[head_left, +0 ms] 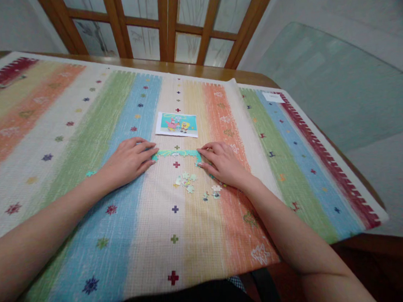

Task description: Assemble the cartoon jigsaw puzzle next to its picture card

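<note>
A joined strip of turquoise jigsaw pieces (pixel 177 153) lies across the pale stripe of the tablecloth, with a piece hanging down at each end. My left hand (pixel 129 158) has its fingertips and thumb closed at the strip's left end. At the right end, the index finger and thumb of my right hand (pixel 225 162) pinch the pieces, partly covering them. Just below the strip is a small heap of loose pale-green jigsaw pieces (pixel 186 180). Above it lies a printed reference picture (pixel 176 125) with a pink and a yellow cartoon figure on turquoise.
More loose pieces (pixel 212 193) lie near my right wrist, and a turquoise piece (pixel 90 173) shows beside my left forearm. A striped tablecloth (pixel 153 249) covers the table. A white paper label (pixel 273 97) lies at the far right. Wooden-framed glass doors (pixel 165 22) stand behind.
</note>
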A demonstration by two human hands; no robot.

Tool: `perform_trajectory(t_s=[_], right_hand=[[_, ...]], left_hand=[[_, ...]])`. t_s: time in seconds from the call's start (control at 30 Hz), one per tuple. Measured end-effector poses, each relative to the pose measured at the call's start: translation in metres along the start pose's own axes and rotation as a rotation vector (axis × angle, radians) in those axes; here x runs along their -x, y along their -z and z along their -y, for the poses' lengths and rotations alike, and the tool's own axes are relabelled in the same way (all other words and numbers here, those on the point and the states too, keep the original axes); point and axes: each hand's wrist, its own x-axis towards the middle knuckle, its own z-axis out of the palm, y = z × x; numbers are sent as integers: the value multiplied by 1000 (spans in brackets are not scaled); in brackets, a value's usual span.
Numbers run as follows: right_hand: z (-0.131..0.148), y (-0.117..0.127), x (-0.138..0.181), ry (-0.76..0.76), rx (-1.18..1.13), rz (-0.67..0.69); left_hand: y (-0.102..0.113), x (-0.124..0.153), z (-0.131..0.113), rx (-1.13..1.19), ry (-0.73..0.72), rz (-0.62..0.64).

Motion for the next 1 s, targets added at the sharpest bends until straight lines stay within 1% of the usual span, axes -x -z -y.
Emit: perform_trajectory(t_s=[0.07, 0.13, 0.17, 0.3, 0.37, 0.47, 0.6, 0.77, 0.9, 1.0], right_hand=[[-4, 2, 0, -4, -41, -27], [-10, 8, 1, -24, -123, -124], [-15, 12, 3, -40, -176, -202], [-32, 35, 10, -155, -377, -589], [-38, 44, 14, -234, -466, -726], [-44, 48, 16, -317, -604, -845], [-47, 44, 16, -382, -754, -874], [-47, 42, 14, -438, -806, -843], [-47, 40, 13, -433, -849, -845], [-48, 39, 13, -427, -861, -838]], left_hand=[[0, 1, 0, -12, 3, 2], [-1, 2, -1, -16, 7, 0], [-1, 2, 0, -12, 9, -7], [-1, 3, 2, 11, 10, -61], [0, 4, 4, 24, 23, -127], [2, 6, 7, 61, 55, -270], [4, 8, 10, 160, 109, -456], [12, 7, 17, 216, 175, -641], [22, 9, 36, 244, 311, -896], [22, 12, 56, 311, 399, -1031]])
